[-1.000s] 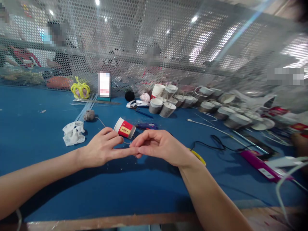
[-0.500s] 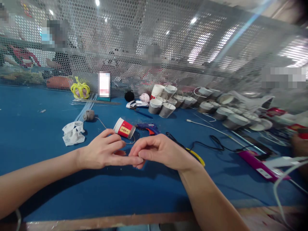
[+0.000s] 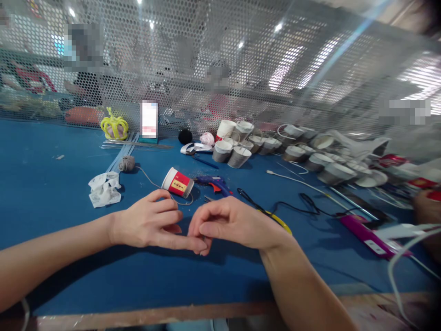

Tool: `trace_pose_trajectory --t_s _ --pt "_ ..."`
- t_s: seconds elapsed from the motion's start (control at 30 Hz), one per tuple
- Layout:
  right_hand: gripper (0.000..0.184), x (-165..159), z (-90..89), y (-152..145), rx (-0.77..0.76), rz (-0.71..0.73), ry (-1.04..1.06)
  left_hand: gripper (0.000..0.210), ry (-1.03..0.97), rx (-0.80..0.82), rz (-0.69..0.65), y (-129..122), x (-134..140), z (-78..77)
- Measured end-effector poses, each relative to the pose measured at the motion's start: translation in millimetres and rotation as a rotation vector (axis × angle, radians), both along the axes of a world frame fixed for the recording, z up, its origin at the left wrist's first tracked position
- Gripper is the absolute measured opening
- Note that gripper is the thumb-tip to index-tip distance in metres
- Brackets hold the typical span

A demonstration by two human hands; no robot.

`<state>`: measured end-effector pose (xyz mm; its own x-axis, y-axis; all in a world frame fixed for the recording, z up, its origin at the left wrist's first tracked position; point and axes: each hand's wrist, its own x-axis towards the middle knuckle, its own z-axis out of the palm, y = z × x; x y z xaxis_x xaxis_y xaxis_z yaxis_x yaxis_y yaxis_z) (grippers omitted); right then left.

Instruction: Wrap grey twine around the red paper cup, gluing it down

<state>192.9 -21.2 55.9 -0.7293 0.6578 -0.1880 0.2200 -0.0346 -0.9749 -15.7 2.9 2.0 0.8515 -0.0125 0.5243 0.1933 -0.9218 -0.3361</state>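
Observation:
My left hand (image 3: 146, 225) is held above the blue table, index finger stretched out, the other fingers loosely bent and apart. My right hand (image 3: 236, 224) is closed in a pinch around the tip of that index finger. Anything small between the fingertips is hidden. Just beyond the hands, a red and white paper cup (image 3: 179, 183) lies on its side, grey yarn wound around one end. The yarn trails to a small grey yarn ball (image 3: 127, 163). A blue glue gun (image 3: 214, 182) rests beside the cup. Behind my right wrist shows a yellow-handled tool (image 3: 283, 223), partly covered.
Crumpled white material (image 3: 104, 189) lies at left, near a yellow crown-shaped piece (image 3: 115, 128) and a propped phone (image 3: 149, 119). Several grey-wrapped cups (image 3: 239, 157) stand at back right. A purple power strip (image 3: 365, 236) and cables lie right. Another person's hand (image 3: 425, 207) is at far right.
Both hands have shifted slightly down and to the right, still touching at the left index fingertip. The metal tips of a tool now show beside the glue gun.

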Motion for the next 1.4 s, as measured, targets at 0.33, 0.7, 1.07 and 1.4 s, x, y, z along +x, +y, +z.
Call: trace_pose_trajectory --t_s 0.33,0.7,1.07,1.4 --pt "0.013 2 2.1 -4 0.235 -0.170 -0.196 0.029 -0.052 -0.229 0.044 3 1 -3.2" --pt "0.015 2 -28.0 35 0.336 -0.547 -0.413 0.036 -0.578 -1.091 0.500 49 1 -15.6" --pt "0.009 -9 -42.0 35 0.402 -0.514 -0.200 0.043 -0.472 -1.680 0.107 30 3 -8.8" --pt "0.009 -13 -21.5 9 0.602 -0.327 -0.210 0.021 -0.725 -1.840 0.159 7 7 2.2"
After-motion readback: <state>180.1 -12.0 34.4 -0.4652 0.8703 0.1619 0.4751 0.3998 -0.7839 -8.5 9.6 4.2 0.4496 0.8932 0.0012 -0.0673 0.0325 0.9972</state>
